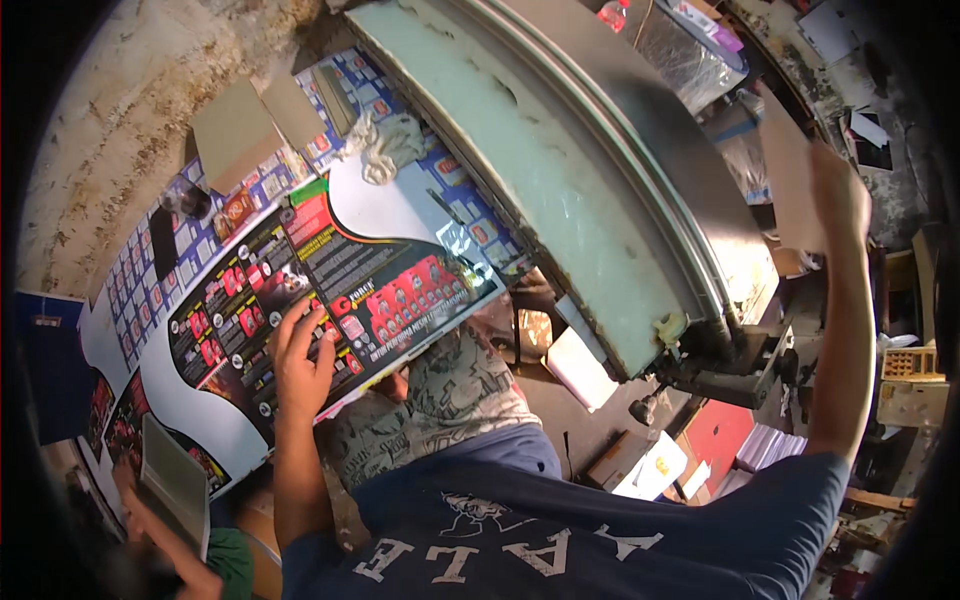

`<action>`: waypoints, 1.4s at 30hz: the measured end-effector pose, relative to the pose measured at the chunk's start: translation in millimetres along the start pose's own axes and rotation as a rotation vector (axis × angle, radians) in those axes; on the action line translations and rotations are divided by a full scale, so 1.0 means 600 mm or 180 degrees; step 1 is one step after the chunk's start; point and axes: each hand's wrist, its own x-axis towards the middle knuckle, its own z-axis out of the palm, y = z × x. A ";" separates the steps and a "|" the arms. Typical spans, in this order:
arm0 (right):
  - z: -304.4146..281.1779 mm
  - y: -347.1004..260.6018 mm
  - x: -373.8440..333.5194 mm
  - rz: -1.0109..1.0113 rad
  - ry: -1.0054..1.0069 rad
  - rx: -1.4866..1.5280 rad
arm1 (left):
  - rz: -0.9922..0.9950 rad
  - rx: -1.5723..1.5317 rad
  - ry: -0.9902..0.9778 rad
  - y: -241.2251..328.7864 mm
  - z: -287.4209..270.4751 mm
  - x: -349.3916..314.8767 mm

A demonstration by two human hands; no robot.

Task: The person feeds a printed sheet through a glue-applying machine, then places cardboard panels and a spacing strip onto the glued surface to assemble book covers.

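Poster [330,270] is lying face up on the table at left, directly under the left hand [302,355], and is extending past it on the left, right and far sides. Left hand is resting palm down near the poster's near edge, fingers spread apart, gripping nothing. Right hand [842,205] is rising at far right, blurred, and is closing on the right edge of a plain brown board [790,170], well apart from the poster.

Poster is carrying black and red panels, small product pictures, fine pale text and a bold pale line along the near edge, with white curving bands on both ends. Navy shirt [500,530] is showing large white lettering and a line drawing.

Poster's long axis is running from near left to far right; its print is facing the person, lines climbing toward the right. Board is standing roughly upright in view, long axis running near to far.

Pale green machine bed [520,170] is stretching right of the poster. White cloth [385,145] is lying crumpled beyond the poster, brown cards [235,135] left of it. At near left, a co-worker's arm [175,550] is reaching to a grey panel [175,475].
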 end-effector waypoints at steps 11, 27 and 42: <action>0.008 -0.376 0.153 -0.0612 -0.1485 0.1832 | -0.0579 0.0031 0.0279 -0.038 -0.052 -0.058; 0.095 -0.412 0.137 0.0099 -0.1991 0.2017 | 0.0062 -0.2570 -0.0203 0.267 0.099 0.247; 0.084 -0.416 0.123 0.0234 -0.1995 0.1991 | -0.2399 -0.4702 -0.1352 0.432 0.220 0.349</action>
